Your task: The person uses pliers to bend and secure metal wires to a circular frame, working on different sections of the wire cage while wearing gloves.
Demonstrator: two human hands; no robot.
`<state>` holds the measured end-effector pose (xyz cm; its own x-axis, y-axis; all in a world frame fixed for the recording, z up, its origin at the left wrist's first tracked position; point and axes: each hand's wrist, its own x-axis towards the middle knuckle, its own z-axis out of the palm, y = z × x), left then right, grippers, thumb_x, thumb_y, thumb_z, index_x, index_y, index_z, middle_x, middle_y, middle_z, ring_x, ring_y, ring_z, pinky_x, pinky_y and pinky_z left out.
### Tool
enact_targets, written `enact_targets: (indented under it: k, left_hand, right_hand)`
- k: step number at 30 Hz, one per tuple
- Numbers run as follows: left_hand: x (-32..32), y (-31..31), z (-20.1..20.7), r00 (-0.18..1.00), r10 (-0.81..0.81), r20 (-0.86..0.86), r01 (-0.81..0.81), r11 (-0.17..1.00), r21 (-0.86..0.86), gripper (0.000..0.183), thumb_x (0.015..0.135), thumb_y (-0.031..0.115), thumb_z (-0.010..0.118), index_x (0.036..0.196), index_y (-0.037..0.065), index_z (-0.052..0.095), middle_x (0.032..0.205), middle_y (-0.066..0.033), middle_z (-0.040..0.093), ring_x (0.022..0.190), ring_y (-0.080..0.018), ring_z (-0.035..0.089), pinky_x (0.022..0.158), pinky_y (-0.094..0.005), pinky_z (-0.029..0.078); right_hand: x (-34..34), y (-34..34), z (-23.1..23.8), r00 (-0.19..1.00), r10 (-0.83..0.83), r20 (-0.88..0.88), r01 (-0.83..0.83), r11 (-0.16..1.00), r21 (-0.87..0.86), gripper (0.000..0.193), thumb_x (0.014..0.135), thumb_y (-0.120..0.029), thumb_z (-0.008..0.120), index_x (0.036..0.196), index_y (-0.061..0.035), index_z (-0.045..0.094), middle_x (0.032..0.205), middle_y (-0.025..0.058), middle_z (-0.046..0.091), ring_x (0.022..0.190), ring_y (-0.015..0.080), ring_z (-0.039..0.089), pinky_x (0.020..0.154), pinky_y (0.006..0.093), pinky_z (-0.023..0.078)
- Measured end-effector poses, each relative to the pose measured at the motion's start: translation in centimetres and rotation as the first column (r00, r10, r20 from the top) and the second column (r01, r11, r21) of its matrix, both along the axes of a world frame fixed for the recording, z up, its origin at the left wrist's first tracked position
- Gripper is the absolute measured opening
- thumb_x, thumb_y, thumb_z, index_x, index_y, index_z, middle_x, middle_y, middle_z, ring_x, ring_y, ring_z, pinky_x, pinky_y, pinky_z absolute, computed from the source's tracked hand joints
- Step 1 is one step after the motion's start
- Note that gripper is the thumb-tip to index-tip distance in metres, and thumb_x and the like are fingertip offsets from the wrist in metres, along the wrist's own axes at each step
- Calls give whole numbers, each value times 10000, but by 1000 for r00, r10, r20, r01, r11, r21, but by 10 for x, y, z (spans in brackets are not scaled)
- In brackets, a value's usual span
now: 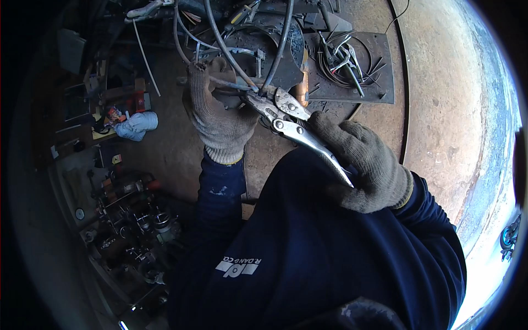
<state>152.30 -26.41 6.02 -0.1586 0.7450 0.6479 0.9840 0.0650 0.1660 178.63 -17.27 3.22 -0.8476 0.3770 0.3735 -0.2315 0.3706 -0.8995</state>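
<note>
Locking pliers (302, 133) were bare metal, glossy along the handle (324, 154), scuffed and duller toward the nose. Bent rods (285, 36) above the pliers looked like dark metal, dull, fairly smooth. Left hand (217, 118) and right hand (371, 165), either side of the pliers, wore matt, rough-knit cloth gloves (379, 148). Plate (381, 60) right of the pliers looked like dark sheet metal, matt, gritty.

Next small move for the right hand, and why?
Probably a light tug on the pliers with the right hand, to test the bite: their jaws sit where the bent rods converge, but whether they're locked isn't visible.
</note>
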Motion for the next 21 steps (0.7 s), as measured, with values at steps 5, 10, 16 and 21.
enact_targets:
  k: [5,10,16,21]
  left_hand:
    - [3,4,-8,940,-92,327,85,996,36,741,724,306,907,1267,-35,535,928,-114,679,882,-235,717,856,-377,593]
    - [-1,-4,-15,895,-116,431,103,993,54,711,761,330,852,1289,-16,526,981,-127,668,925,-251,704,880,-397,583]
    - [-12,-16,-41,732,-110,673,62,994,94,678,805,359,786,1317,7,514,1046,-141,655,976,-272,689,908,-420,571]
    - [-26,-32,-90,311,-145,939,-7,988,155,653,842,383,731,1340,25,504,1100,-153,644,1019,-288,676,932,-440,561]
  right_hand:
    - [-2,-4,12,987,-86,133,61,982,180,950,630,-196,796,1509,-62,463,924,136,609,759,285,630,653,394,520]
    - [-7,-7,18,984,-125,127,72,932,354,953,621,-211,818,1505,-99,480,931,123,619,756,269,626,639,396,504]
    - [-10,-19,24,972,-199,124,94,814,574,858,709,-196,790,1510,-155,487,980,97,650,770,221,633,673,365,489]
    - [-10,-27,24,950,-268,161,105,758,643,748,820,-55,674,1516,-259,488,977,46,659,781,199,637,668,357,481]
